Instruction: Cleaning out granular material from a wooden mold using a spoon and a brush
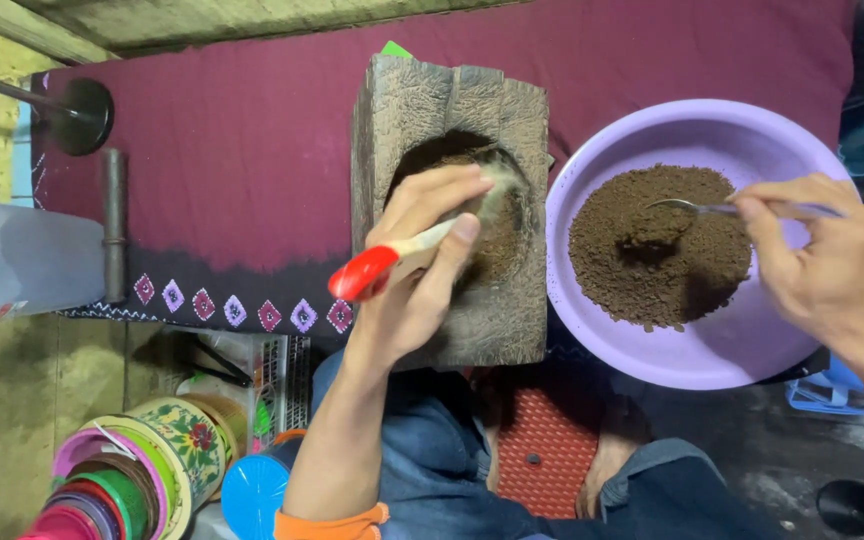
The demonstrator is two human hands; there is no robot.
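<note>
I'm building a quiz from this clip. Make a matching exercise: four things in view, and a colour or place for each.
Things:
1. brush handle
2. basin
3. spoon
4. wooden block

Matches:
A. lilac, holds brown powder
B. in the right hand
C. red, in the left hand
D. hollowed, on the maroon cloth

Pairs: 1-C, 2-A, 3-B, 4-D

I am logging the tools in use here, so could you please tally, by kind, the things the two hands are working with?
Wooden mortar block: 1
Red-handled brush, in the left hand: 1
Lilac basin of brown powder: 1
Metal spoon, in the right hand: 1
Total: 4
</note>
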